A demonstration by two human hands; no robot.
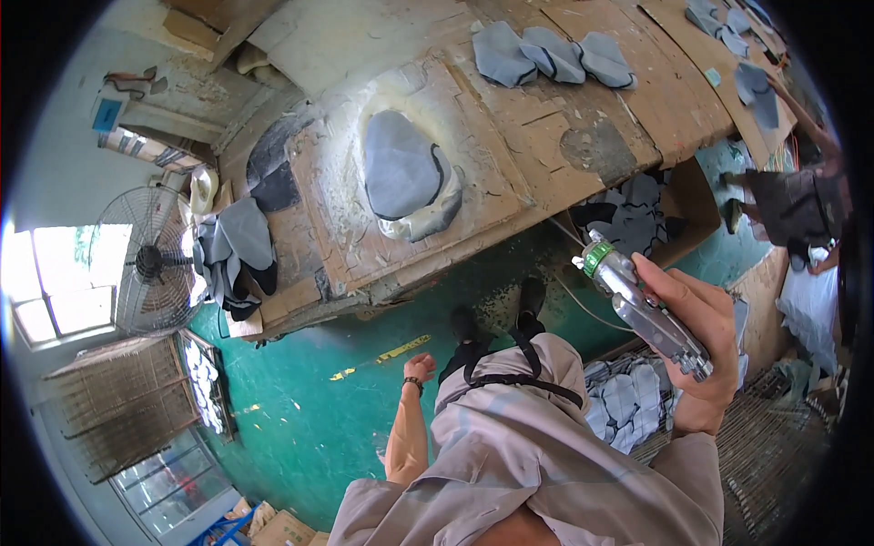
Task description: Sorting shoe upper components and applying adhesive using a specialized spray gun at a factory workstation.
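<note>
My right hand [701, 314] is closed around a metal spray gun [646, 318] with a green ring near its tip, raised over the floor to the right of my body. A thin hose trails close to it. My left hand [420, 368] hangs low beside my legs, away from the table, fingers curled in and nothing visible in them. On the cardboard-covered table, a grey fabric piece [401, 166] with a dark edge lies on a form crusted with pale residue. Three similar grey pieces [553, 56] overlap in a row at the back right.
Left of the form, more grey pieces [238, 250] are draped at the table edge beside a large fan [150, 259]. A cardboard box [696, 214] under the table holds several pieces. Bundled pieces [624, 400] lie to my right. Another person [801, 205] stands at far right.
</note>
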